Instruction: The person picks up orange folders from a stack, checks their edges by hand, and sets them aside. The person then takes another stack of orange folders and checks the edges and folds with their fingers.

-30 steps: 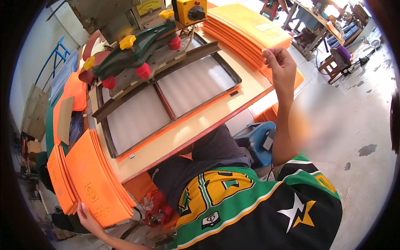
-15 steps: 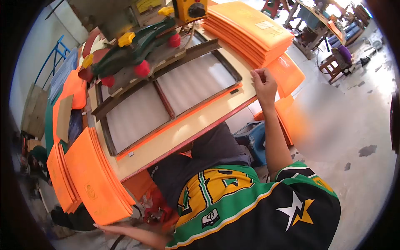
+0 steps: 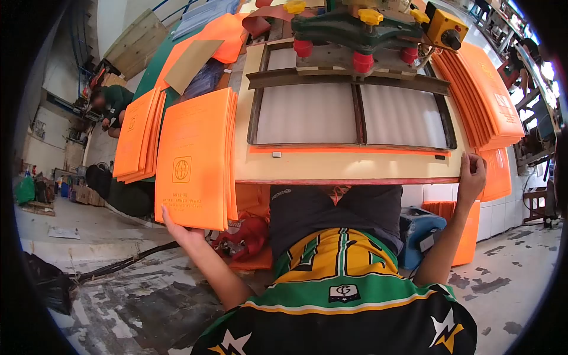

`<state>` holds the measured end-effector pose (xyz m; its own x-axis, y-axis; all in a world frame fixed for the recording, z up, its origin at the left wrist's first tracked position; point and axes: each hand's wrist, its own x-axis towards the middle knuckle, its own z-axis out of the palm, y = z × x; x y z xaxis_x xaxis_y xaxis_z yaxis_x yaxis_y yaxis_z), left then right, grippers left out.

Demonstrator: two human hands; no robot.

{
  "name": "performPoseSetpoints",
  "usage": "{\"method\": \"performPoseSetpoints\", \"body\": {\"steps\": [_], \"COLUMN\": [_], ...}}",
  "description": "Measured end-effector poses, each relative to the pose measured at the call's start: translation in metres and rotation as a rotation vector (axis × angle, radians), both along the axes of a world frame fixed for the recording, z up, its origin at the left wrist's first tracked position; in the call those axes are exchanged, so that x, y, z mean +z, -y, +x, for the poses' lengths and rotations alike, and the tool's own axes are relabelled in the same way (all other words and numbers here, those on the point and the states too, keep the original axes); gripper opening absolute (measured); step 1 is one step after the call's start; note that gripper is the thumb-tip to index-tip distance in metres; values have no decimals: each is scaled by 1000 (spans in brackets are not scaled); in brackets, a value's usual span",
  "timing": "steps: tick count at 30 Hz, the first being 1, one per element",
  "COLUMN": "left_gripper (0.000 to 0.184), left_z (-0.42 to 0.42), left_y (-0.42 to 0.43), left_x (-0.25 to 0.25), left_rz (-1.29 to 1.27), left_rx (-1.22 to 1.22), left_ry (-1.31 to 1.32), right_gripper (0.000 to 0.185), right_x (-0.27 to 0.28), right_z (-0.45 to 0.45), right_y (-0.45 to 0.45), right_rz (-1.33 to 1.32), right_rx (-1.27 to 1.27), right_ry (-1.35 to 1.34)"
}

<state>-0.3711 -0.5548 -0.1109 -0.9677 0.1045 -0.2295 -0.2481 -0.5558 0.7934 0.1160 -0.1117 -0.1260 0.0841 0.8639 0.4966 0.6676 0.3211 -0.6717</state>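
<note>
Plainly, left hand (image 3: 186,233) grasps glossy orange folders (image 3: 192,154); right hand (image 3: 473,171) clenched at corner of smooth board (image 3: 355,168).

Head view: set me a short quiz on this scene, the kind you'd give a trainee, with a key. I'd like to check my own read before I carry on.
1. Fill in: the knobs on top of the green bracket are ____ in colour.
2. True or false: the right hand is at the near right corner of the pale tabletop.
3. Which touches the bottom edge of the orange stack with the globe emblem? A) the right hand B) the left hand C) the green bracket

Key: 1. yellow; 2. true; 3. B
</note>
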Motion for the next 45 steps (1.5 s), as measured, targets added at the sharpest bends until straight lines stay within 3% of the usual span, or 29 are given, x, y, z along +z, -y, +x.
{"method": "performPoseSetpoints", "body": {"steps": [2, 7, 18, 34, 42, 45], "left_gripper": [58, 58, 58, 60, 67, 67], "left_z": [2, -2, 14, 17, 8, 20], "left_y": [1, 6, -13, -16, -5, -19], "left_x": [3, 1, -3, -36, -89, -79], "left_rz": [-4, -10, -37, 16, 148, 172], "left_rx": [-16, -13, 40, 71, 37, 48], "left_ry": [15, 68, -69, -149, -164, -164], "right_gripper": [21, 20, 22, 26, 27, 31], "right_x": [0, -3, -2, -5, -7, -6], "right_z": [3, -1, -7, -12, -13, -12], "right_y": [2, 2, 3, 2, 0, -1], "right_rz": [-98, -39, -7, 55, 110, 98], "right_rx": [30, 15, -18, -47, -68, -54], "right_ry": [-34, 17, 42, 44, 19, -4]}}
